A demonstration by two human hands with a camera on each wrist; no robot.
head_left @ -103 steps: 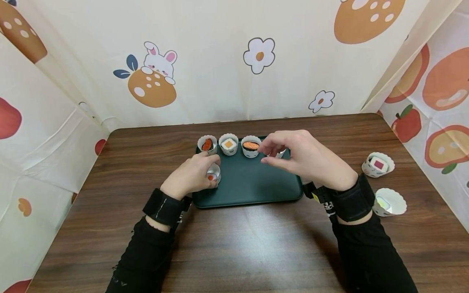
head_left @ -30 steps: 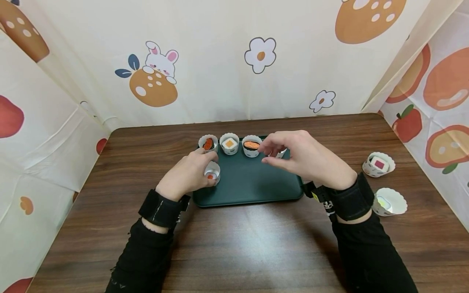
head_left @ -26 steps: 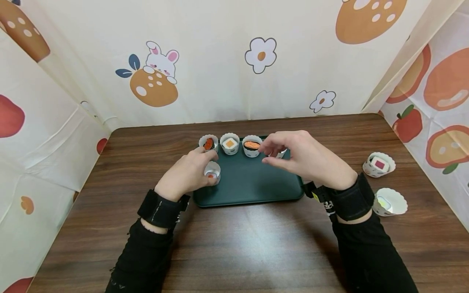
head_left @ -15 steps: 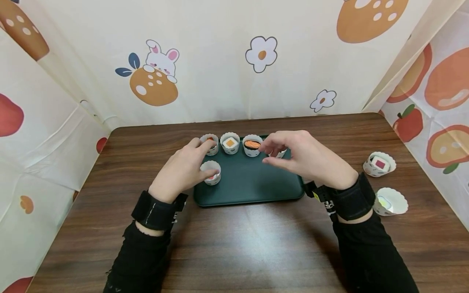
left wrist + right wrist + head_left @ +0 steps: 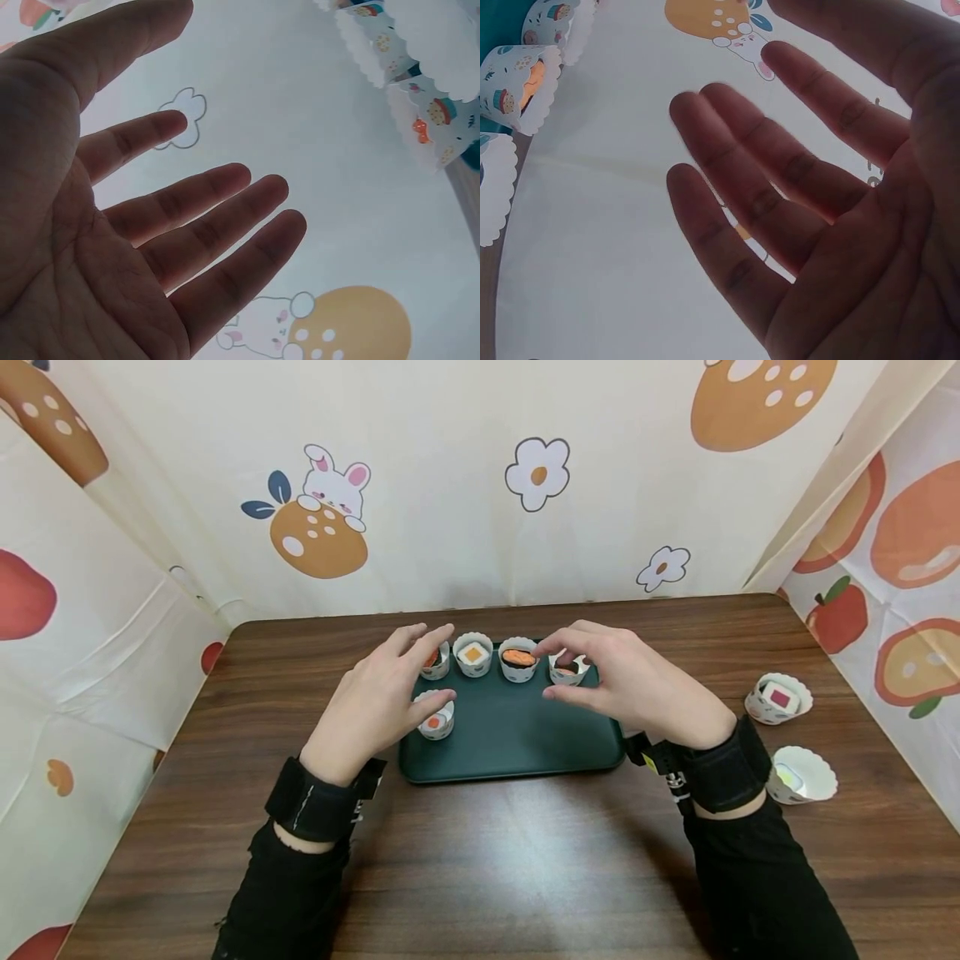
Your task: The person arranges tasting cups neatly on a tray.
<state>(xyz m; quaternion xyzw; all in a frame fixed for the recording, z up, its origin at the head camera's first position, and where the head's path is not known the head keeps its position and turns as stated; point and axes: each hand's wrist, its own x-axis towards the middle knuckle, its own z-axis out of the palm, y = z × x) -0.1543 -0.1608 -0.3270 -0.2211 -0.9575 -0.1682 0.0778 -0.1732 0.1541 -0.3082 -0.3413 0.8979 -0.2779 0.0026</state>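
Observation:
My left hand [image 5: 369, 697] hovers over the left end of a dark green tray [image 5: 525, 735], fingers spread and holding nothing. Under it, partly covered, a paper cup [image 5: 437, 727] with an orange-dotted sushi piece stands on the tray. Behind that is a cup [image 5: 435, 670] with a red-topped piece, partly hidden by the fingers. My right hand [image 5: 626, 681] hangs over the tray's right end, thumb and fingers apart around the near side of a cup [image 5: 566, 675] with a dark-edged piece. Both wrist views show loosely extended fingers with nothing between them.
Along the tray's back edge stand a cup [image 5: 472, 660] with a white, orange-centred piece and a cup [image 5: 517, 664] with an orange-topped piece. On the wooden table [image 5: 480, 877] at right are two more filled cups, one upper [image 5: 761, 706] and one lower [image 5: 817, 781]. A patterned curtain backs the table.
My left hand has let go of the front-left cup, lifted and opened, leaving that cup on the tray. The right hand has stayed nearly in place, its fingers opening slightly.

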